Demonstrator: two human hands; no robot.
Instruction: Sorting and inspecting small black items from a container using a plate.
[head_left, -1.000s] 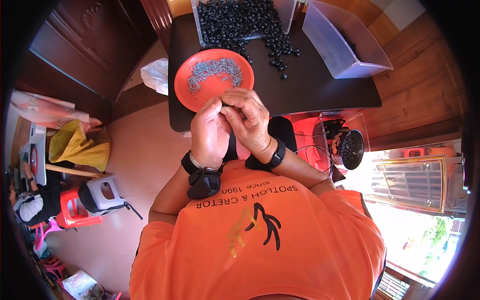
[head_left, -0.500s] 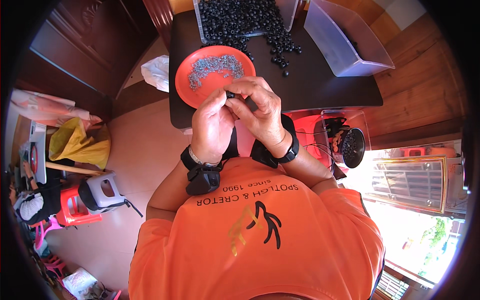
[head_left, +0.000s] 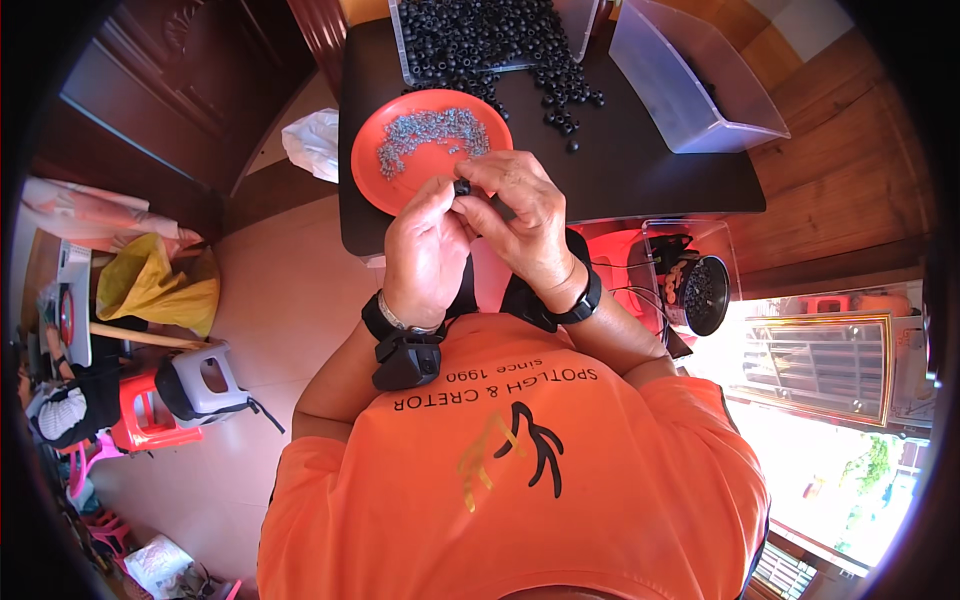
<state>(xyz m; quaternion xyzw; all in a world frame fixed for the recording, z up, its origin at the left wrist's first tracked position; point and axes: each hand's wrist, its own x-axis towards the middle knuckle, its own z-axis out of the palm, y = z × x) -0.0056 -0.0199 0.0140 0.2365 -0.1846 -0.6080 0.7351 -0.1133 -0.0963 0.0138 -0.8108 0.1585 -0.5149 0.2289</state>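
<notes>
A small round black piece (head_left: 462, 187), resembling a bead, is pinched at the fingertips where my two hands meet. My left hand (head_left: 424, 250) steadies it from the left, palm turned inward. From the other side, the thumb and index finger of my right hand (head_left: 518, 215) close on it. Just beyond the hands, a red plate (head_left: 368, 165) carries many tiny grey metal-looking bits (head_left: 430, 128). Similar black pieces with holes (head_left: 480, 35) fill a clear bin behind the plate and spill onto the table. Anything smaller between my fingertips is hidden.
The dark table (head_left: 660, 180) also bears a translucent bin (head_left: 690, 90) at the right. Below its right edge, a black round container (head_left: 705, 295) holds small dark pieces. A white bag (head_left: 315, 145) lies left of the table; stools (head_left: 150, 410) stand farther left.
My hands stay together around the black piece, with only a very slight shift of the fingers. The plate and bins look the same.
</notes>
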